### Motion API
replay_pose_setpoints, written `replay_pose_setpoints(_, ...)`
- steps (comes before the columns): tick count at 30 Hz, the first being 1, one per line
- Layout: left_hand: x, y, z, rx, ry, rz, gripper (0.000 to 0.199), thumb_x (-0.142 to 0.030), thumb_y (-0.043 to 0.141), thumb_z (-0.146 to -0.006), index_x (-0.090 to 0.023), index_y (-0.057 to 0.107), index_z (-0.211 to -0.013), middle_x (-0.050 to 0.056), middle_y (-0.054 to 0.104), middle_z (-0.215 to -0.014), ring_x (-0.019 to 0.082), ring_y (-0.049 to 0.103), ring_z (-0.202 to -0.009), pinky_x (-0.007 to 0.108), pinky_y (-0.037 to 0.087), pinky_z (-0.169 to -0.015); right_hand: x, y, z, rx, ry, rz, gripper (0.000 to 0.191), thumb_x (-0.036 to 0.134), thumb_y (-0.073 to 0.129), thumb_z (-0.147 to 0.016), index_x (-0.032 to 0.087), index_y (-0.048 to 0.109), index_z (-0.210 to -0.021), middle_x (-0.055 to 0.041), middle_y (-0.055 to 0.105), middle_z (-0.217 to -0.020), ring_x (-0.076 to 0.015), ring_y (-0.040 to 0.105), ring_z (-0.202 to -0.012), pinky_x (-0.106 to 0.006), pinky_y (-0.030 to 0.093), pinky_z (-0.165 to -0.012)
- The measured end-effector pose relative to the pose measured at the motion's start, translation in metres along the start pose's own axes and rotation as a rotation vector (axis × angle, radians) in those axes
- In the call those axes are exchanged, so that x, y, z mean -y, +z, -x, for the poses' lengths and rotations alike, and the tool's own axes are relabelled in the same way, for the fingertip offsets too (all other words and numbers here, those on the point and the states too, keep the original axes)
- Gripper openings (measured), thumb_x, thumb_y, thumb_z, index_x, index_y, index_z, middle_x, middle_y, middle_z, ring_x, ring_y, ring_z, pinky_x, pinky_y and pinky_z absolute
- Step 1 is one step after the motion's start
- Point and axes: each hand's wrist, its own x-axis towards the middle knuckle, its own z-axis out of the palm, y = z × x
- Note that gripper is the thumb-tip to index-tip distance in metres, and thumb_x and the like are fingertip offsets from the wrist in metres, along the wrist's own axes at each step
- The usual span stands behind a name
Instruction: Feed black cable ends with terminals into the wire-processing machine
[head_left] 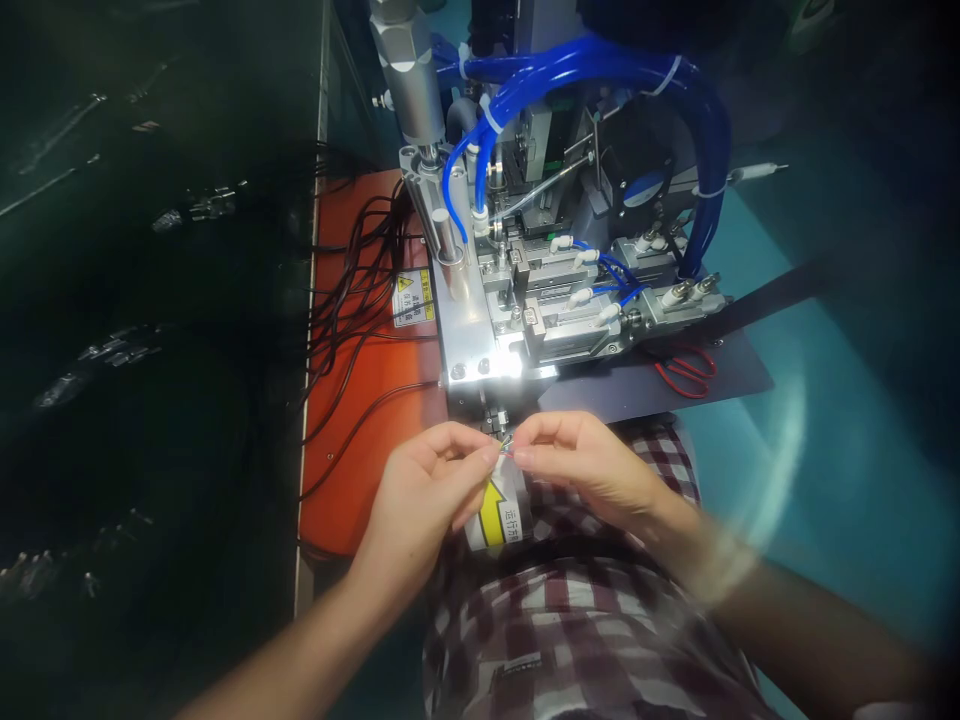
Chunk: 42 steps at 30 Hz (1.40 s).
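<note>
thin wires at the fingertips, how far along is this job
The setup looks done: blue tubes are fitted to the metal machine. In hand, the left hand and right hand pinch thin wires in front of it. What's left seems to be at least these wires, which are between the fingers; their ends are too small to judge, and no finished piece can be made out.

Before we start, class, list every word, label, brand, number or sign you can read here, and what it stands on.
"运行方", its last character cut off at the edge: white label below the hands.
Yellow arrow, no words on it: beside those characters.
Triangular warning sign: yellow-and-white sticker on the orange surface; its characters are too small to read surely.
Dark tag on the checked cloth: too blurred.
</note>
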Motion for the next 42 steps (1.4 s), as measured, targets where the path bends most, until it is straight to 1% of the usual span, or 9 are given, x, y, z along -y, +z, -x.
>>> replay_pose_setpoints(4,-0.001,0.001,0.002,0.009,0.011,-0.016,0.019,-0.032,0.069,-0.078,-0.015,0.063,-0.075,-0.008,0.037,-0.039,0.003,0.027,-0.038,0.018,0.02,-0.043,0.003,-0.001,-0.002,0.022,0.032,-0.032,0.017,0.028,0.075,-0.068,0.014,0.066,-0.07,0.0057,0.049,-0.055,-0.0052,0.032,-0.048,-0.021,0.02,-0.046)
replay_pose_setpoints(10,-0.002,0.001,0.003,0.104,-0.022,-0.018,0.019,-0.03,0.073,-0.073,-0.014,0.062,-0.072,-0.009,0.036,-0.042,0.002,0.025,-0.037,0.017,0.018,-0.04,0.016,-0.008,-0.003,0.159,0.134,0.024,0.01,0.021,0.065,-0.072,0.013,0.063,-0.066,0.0069,0.042,-0.051,-0.0043,0.023,-0.044,-0.022,0.012,-0.041)
replay_pose_setpoints(17,-0.008,0.002,0.003,0.143,-0.12,-0.073,0.022,-0.032,0.076,-0.066,-0.014,0.063,-0.07,-0.008,0.038,-0.042,0.002,0.026,-0.036,0.018,0.016,-0.039,0.02,-0.011,-0.001,0.341,-0.032,0.201,0.019,0.034,0.063,-0.082,0.016,0.057,-0.08,0.0039,0.049,-0.066,-0.0062,0.032,-0.052,-0.021,0.022,-0.045)
replay_pose_setpoints(19,-0.01,0.003,0.003,0.127,-0.106,-0.047,0.021,-0.03,0.076,-0.067,-0.013,0.063,-0.069,-0.007,0.04,-0.043,0.002,0.026,-0.037,0.017,0.016,-0.039,0.019,-0.009,-0.001,0.312,-0.079,0.218,0.021,0.036,0.062,-0.084,0.017,0.055,-0.079,0.0059,0.045,-0.061,-0.0057,0.03,-0.049,-0.02,0.021,-0.044)
replay_pose_setpoints(25,-0.009,0.003,0.002,0.079,-0.06,0.023,0.016,-0.027,0.07,-0.074,-0.014,0.061,-0.072,-0.01,0.035,-0.038,0.001,0.023,-0.034,0.018,0.015,-0.041,0.009,-0.004,0.007,0.02,-0.15,0.206,0.02,0.036,0.061,-0.085,0.017,0.057,-0.081,0.0099,0.034,-0.049,-0.0051,0.025,-0.043,-0.02,0.018,-0.041)
replay_pose_setpoints(34,-0.007,0.001,0.002,0.078,-0.041,0.019,0.016,-0.027,0.068,-0.077,-0.015,0.059,-0.075,-0.01,0.037,-0.039,0.001,0.024,-0.034,0.018,0.016,-0.041,0.01,0.008,0.012,-0.076,-0.184,0.282,0.019,0.033,0.068,-0.078,0.017,0.059,-0.075,0.0066,0.041,-0.053,-0.007,0.03,-0.046,-0.022,0.023,-0.043)
replay_pose_setpoints(37,-0.006,0.002,0.003,0.073,-0.033,0.001,0.017,-0.027,0.068,-0.076,-0.015,0.058,-0.074,-0.01,0.035,-0.04,0.001,0.024,-0.036,0.018,0.015,-0.041,0.007,0.01,0.012,-0.122,-0.347,0.408,0.009,0.024,0.066,-0.08,0.017,0.06,-0.079,0.0057,0.047,-0.057,-0.0069,0.036,-0.046,-0.022,0.029,-0.044)
replay_pose_setpoints(40,-0.005,0.002,0.004,0.068,-0.034,-0.021,0.017,-0.028,0.067,-0.078,-0.015,0.057,-0.073,-0.01,0.035,-0.041,0.001,0.024,-0.036,0.017,0.015,-0.041,0.004,0.006,0.012,-0.179,-0.726,0.74,0.004,0.014,0.064,-0.081,0.017,0.063,-0.078,-0.0008,0.06,-0.075,-0.0085,0.048,-0.056,-0.023,0.037,-0.051)
replay_pose_setpoints(42,-0.005,0.001,0.004,0.079,-0.03,-0.029,0.017,-0.028,0.065,-0.08,-0.015,0.058,-0.074,-0.01,0.035,-0.041,0.001,0.024,-0.036,0.017,0.016,-0.041,0.001,0.002,0.012,-0.217,-0.982,1.036,0.009,0.01,0.061,-0.082,0.018,0.065,-0.08,-0.0027,0.064,-0.08,-0.0103,0.052,-0.062,-0.025,0.039,-0.057)
